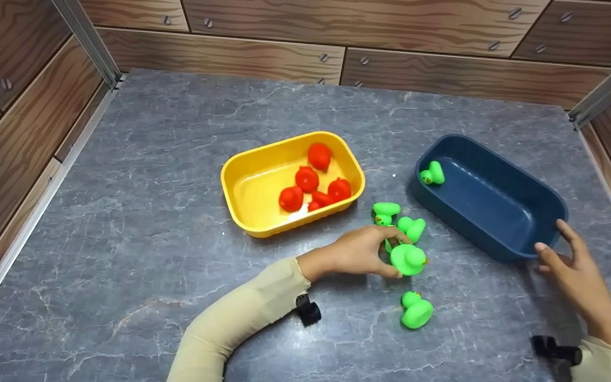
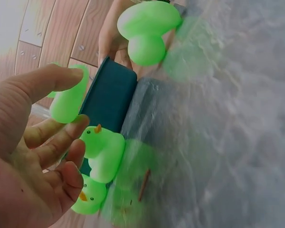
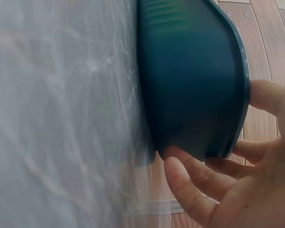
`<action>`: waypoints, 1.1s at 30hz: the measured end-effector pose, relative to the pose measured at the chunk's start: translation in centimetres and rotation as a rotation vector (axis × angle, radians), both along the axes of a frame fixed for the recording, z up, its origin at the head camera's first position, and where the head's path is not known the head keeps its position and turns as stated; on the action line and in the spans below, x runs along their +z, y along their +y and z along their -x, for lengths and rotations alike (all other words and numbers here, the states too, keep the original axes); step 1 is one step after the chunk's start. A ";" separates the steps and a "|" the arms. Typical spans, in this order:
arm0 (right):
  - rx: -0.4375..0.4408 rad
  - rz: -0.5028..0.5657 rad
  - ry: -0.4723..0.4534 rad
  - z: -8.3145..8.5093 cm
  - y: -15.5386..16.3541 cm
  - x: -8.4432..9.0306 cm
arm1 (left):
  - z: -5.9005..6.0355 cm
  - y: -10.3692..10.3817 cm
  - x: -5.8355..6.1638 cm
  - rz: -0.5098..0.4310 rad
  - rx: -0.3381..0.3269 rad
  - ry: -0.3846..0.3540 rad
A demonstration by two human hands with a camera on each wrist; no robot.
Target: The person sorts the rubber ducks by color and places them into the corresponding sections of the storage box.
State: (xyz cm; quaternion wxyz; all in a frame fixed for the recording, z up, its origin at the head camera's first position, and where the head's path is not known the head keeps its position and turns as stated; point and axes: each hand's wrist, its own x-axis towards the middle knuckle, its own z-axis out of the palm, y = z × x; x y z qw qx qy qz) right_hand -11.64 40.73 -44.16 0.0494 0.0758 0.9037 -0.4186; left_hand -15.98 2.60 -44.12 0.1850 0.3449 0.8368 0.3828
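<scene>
Beside the blue tub, the left hand seemingly pinches a green duck; the right hand steadies the tub, fingers straight; next, lifting the duck in.

A yellow tub sits on the grey marble-patterned tabletop, left of centre; inside it lie five red ducks, grouped toward its right half, one near the far wall, the rest clustered closer to the near wall; wood-grain panels with round screw heads wall the table at the back and on both sides; pale metal posts stand in the two far corners; a light strip edges the tabletop's left side.
</scene>
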 end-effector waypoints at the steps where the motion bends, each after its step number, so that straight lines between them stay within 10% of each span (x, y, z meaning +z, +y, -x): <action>1: 0.000 0.002 -0.006 0.0 0.0 0.0 | 0.0 0.1 0.0 -0.022 0.010 -0.008; 16: -0.012 -0.018 0.013 0.1 0.1 -0.4 | -0.1 0.8 0.1 -0.263 0.123 -0.163; 33: 0.000 0.012 0.026 0.0 -0.1 -0.3 | 0.7 2.5 1.7 -0.414 0.215 -0.158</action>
